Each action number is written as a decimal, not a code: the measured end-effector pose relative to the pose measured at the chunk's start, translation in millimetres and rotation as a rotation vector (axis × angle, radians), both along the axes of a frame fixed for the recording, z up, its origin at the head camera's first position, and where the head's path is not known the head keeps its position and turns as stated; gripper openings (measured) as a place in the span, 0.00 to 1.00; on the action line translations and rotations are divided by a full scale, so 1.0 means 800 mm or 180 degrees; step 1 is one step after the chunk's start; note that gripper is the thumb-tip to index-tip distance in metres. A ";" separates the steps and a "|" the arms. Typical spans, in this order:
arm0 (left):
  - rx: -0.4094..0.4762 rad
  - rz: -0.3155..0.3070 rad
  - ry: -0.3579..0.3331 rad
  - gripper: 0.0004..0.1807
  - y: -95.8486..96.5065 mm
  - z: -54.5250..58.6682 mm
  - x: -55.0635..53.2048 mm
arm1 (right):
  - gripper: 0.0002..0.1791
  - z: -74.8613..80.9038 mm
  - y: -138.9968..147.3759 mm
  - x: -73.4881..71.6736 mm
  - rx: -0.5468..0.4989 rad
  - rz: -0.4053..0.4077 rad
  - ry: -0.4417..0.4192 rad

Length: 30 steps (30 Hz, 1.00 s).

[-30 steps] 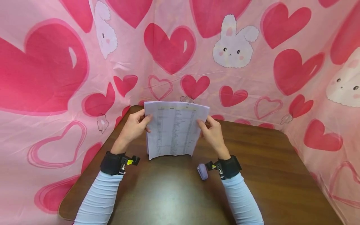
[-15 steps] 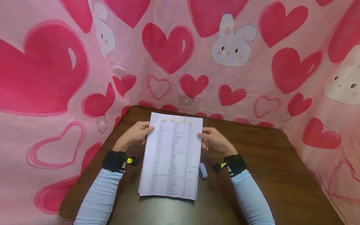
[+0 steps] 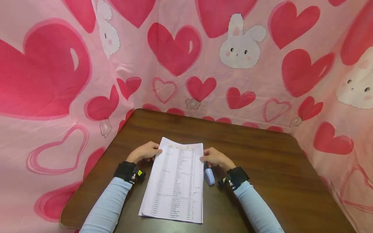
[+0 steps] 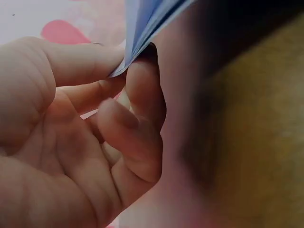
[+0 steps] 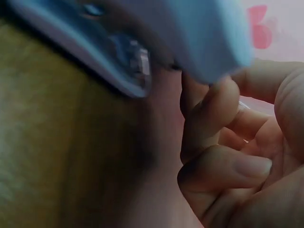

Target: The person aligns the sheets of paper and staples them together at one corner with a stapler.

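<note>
A stack of printed paper sheets (image 3: 176,184) tilts toward the person, its top edge slightly bowed. My left hand (image 3: 144,151) pinches the stack's upper left edge, thumb in front and fingers curled behind; the left wrist view shows the sheet edges (image 4: 142,42) between thumb and forefinger. On the opposite edge my right hand (image 3: 216,157) grips the paper with its thumb on the front. A light blue stapler (image 3: 209,176) lies on the table just below the right hand. In the right wrist view the stapler (image 5: 199,38) looms close and hides the right hand's pinch.
Beneath everything is a dark brown wooden table (image 3: 262,181) with rounded corners. A pink cloth (image 3: 180,90) with hearts and rabbits hangs behind it and at both sides. Each wrist wears a black strap (image 3: 125,171) with a small camera.
Both hands have lowered the stack toward the person and the table. A second ago it stood nearly upright; now it leans flatter. The stapler stays in about the same place.
</note>
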<state>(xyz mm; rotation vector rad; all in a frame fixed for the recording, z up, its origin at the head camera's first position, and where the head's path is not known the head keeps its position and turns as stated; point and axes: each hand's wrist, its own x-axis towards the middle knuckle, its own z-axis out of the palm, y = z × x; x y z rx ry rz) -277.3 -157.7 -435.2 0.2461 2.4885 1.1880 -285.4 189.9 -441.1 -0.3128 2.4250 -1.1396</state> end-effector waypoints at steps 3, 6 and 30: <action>-0.0128 0.0016 -0.0026 0.10 0.004 -0.003 0.001 | 0.09 -0.006 -0.003 0.000 0.0122 -0.0002 0.0003; -0.0230 0.0070 -0.0056 0.10 0.006 -0.004 0.003 | 0.07 -0.009 -0.006 0.000 0.0219 -0.0030 0.0039; -0.0866 -0.1231 0.1319 0.10 0.133 0.070 0.051 | 0.17 0.040 0.022 0.100 0.1614 0.0572 0.0832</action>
